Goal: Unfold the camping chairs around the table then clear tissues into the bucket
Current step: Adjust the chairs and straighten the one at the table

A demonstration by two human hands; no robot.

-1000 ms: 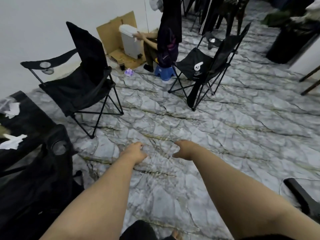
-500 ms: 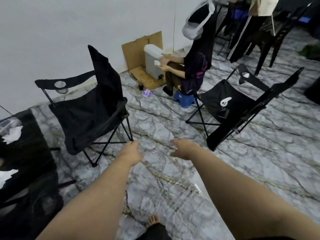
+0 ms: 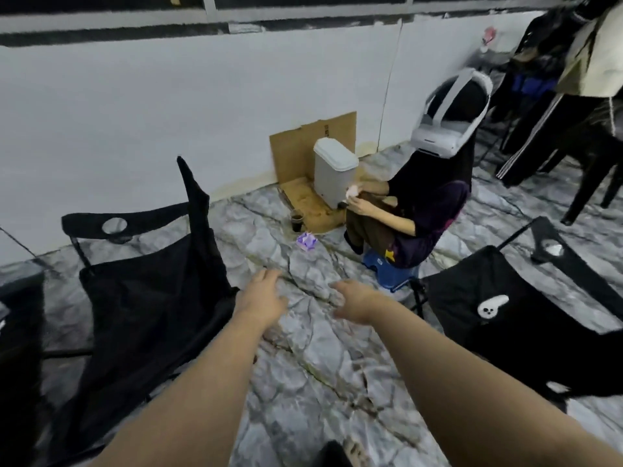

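Note:
Two black camping chairs stand unfolded on the marble-pattern floor. One chair (image 3: 148,305) is at the left, its armrest with a cup hole toward the wall. The other chair (image 3: 526,318) is at the right, with a small white object on its seat. Both my arms reach forward between them. My left hand (image 3: 261,296) hangs over the floor beside the left chair's seat edge, fingers loosely apart, holding nothing. My right hand (image 3: 354,299) is also empty, fingers slightly spread. A white lidded bin (image 3: 333,171) stands by the wall. The table and tissues are out of sight.
A person wearing a white headset sits on a blue stool (image 3: 391,274) beside the bin, holding something small. Cardboard (image 3: 317,139) leans on the wall behind it. A dark cup (image 3: 296,221) and a purple packet (image 3: 306,241) lie on the floor. Another person and dark chairs stand far right.
The view has swung up and moved toward the wall; both chairs and the seated person now appear closer. The table with tissues has left the frame. My hands stay empty.

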